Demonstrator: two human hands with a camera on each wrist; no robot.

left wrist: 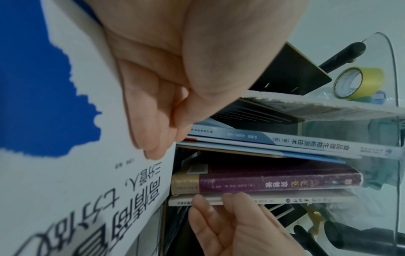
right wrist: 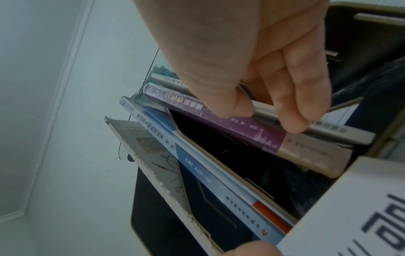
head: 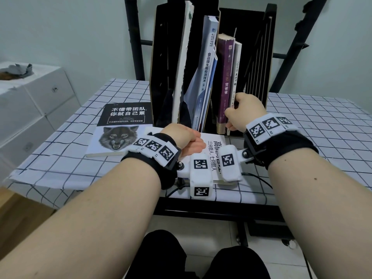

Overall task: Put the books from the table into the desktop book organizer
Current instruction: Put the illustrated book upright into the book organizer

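Observation:
The black organizer (head: 161, 57) stands at the back of the table and holds several upright books. In its right slot a purple book (head: 226, 77) leans against a thin pale book (head: 237, 65). My right hand (head: 231, 109) pinches that thin pale book (right wrist: 339, 133) low on its spine, thumb towards the purple book (right wrist: 252, 136). A white book with a blue patch (left wrist: 65, 173) lies flat in front of the organizer. My left hand (head: 187, 139) rests on its cover, fingers (left wrist: 153, 121) lying up to its far edge. A wolf-cover book (head: 118, 129) lies at the left.
A blue-and-white textbook (head: 207, 63) and a ragged white board (head: 183, 57) lean in the middle slots. The checked tablecloth (head: 322, 137) is bare on the right. White drawer units (head: 30, 101) stand left of the table. A yellow tape roll (left wrist: 355, 83) sits behind the organizer.

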